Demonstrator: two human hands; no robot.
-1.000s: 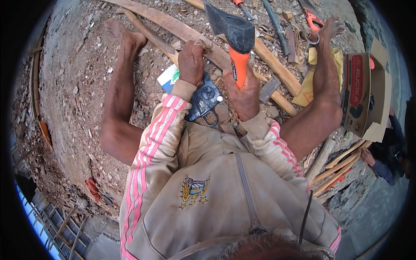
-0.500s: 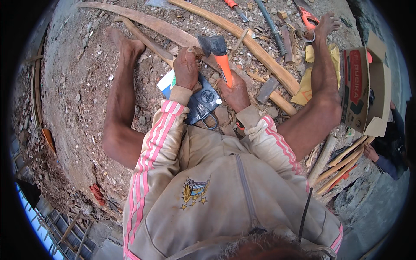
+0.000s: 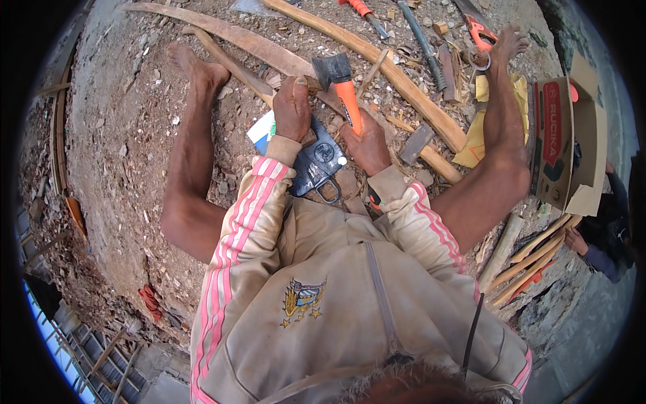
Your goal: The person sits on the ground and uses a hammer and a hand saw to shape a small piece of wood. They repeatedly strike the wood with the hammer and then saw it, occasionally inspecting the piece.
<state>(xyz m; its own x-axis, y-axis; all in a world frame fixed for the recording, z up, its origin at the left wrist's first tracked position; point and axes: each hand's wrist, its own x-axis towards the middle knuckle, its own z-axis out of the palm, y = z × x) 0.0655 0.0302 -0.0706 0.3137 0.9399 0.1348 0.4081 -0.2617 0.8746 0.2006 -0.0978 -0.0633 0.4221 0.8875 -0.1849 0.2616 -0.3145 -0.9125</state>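
I sit on the ground with bare legs spread. My right hand (image 3: 369,143) grips the orange handle of a hatchet (image 3: 341,86), its dark head down against a long flat piece of wood (image 3: 249,42). That curved wooden piece runs from the upper left toward me. My left hand (image 3: 293,108) presses down on it near the hatchet head. A dark pouch with a metal ring (image 3: 320,168) lies in my lap under both wrists.
A thicker wooden pole (image 3: 377,57) runs diagonally beyond the hatchet. A hammer (image 3: 416,143), a saw with an orange handle (image 3: 475,27) and other tools lie nearby. An open cardboard box (image 3: 572,148) stands right. Several sticks (image 3: 531,256) lie lower right. Another person's hand (image 3: 577,239) shows there.
The hatchet came down from a raised position to the flat wood piece. My right hand dropped with it; my left hand stayed on the wood.
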